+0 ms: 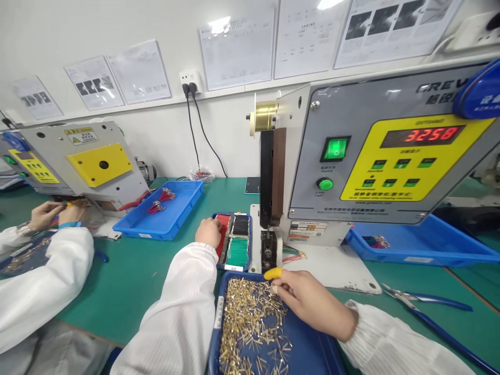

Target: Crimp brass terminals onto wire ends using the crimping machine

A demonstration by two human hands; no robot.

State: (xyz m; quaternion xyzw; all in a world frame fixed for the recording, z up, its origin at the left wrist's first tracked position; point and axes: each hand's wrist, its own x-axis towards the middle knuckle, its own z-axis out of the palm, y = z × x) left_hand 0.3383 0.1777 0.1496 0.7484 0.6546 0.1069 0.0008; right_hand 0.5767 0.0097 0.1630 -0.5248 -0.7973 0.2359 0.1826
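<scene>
Reaching over a small divided tray [250, 244], a person's left hand [209, 232] partly covers red wires [224, 234]; its fingertips are hidden, so whether they grip cannot be told. The right hand [308, 298], nearer the gold pins [248, 312], curls thumb and forefinger together at their upper right; any pin between them cannot be made out. The pins point every way, heaped leftward in a blue tray [308, 341]. The divided tray also holds black wires [241, 225] and green wires [237, 252].
</scene>
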